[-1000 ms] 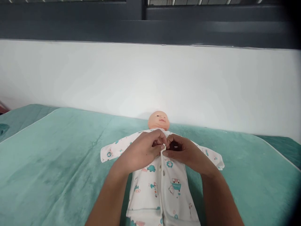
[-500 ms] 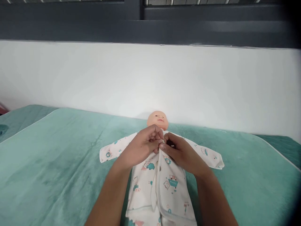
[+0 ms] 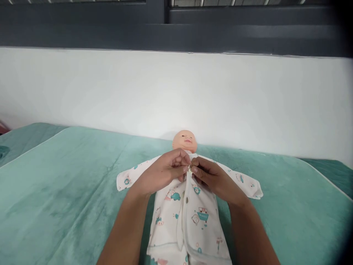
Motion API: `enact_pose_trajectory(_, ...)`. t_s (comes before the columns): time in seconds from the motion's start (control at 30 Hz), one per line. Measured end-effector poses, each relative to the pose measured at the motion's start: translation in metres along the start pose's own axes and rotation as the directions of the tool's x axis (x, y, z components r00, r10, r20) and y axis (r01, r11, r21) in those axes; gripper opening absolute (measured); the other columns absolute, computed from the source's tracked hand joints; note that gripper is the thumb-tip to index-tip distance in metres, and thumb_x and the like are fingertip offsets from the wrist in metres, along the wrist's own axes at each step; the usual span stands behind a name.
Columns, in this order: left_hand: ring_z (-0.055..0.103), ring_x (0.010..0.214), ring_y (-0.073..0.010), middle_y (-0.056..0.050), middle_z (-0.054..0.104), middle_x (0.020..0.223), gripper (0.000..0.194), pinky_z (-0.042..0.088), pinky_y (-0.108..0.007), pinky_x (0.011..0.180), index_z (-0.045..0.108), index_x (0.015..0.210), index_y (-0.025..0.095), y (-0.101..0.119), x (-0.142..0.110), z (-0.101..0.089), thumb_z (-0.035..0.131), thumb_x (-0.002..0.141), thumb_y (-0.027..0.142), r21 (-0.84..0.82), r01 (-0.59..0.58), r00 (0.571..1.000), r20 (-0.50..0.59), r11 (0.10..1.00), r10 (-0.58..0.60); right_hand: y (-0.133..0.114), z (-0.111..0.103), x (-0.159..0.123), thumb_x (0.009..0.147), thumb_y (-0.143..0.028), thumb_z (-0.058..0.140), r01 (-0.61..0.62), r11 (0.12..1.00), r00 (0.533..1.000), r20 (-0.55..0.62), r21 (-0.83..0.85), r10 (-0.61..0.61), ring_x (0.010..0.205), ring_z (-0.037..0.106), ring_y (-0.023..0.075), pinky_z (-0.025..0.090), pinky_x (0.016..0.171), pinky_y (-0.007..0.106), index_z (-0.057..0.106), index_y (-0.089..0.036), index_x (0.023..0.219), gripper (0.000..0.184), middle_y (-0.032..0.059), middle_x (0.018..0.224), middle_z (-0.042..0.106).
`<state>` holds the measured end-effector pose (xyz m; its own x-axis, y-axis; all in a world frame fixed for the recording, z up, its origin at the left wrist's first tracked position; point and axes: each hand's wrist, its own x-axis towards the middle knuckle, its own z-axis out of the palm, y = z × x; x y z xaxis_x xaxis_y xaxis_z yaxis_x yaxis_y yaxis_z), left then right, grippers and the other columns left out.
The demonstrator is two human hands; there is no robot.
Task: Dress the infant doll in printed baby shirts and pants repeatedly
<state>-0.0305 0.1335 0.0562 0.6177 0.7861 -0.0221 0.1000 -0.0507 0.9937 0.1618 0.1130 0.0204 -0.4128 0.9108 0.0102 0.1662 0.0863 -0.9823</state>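
While a baby doll (image 3: 184,141) is lying face up on a green blanket (image 3: 68,198), with the crown of its head towards the white wall (image 3: 176,92), both hands are working at the upper front of its printed jacket (image 3: 202,230). The left hand (image 3: 162,171) is closing thumb and forefinger near the front edge, and the right hand (image 3: 213,178) is pinching the same edge just beside it; each grip is nearly closed, with a bit of pale trim showing between the fingertips. As for progress, the jacket is covering the doll's torso and both sleeves are spreading outward, though no doll hands are showing at the cuffs. Below the hands the front panels are lying loosely together, apparently unfastened, and a small snap (image 3: 186,200) is showing on one edge; whether anything is fastened under the fingers, I cannot tell. No box or basket is showing; only the jacket is enclosing anything, namely the doll's body.
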Motion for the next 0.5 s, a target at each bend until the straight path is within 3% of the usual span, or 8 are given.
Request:
enact_pose_trajectory(0.33,0.046,0.071,-0.0111,0.003,0.047,0.076,0.011,0.04,-0.026,0.063,0.055,0.092,0.023,-0.0039,-0.0011,-0.0046,0.052,0.083,0.017,0.091,0.074,0.997,-0.025,0.993,-0.072,0.0017,0.0039,0.0007,0.096,-0.047,0.045,-0.018,1.0,0.999,-0.025,0.022,0.019,0.057,0.027,0.0078,0.022,0.052,0.024,0.041,-0.02,0.075,0.034,-0.0061,0.063,0.035)
enact_pose_trajectory(0.5,0.047,0.074,-0.0114,0.003,0.049,0.08,0.011,0.039,-0.025,0.065,0.055,0.092,0.023,-0.0003,-0.0022,-0.0039,0.058,0.082,0.022,0.133,0.063,0.998,-0.009,0.989,-0.063,-0.0003,0.0062,0.0023,0.094,-0.052,0.046,-0.054,0.997,0.996,-0.079,-0.05,0.05,0.054,0.028,0.0083,0.022,0.051,0.025,0.042,-0.021,0.074,0.037,-0.0067,0.059,0.035)
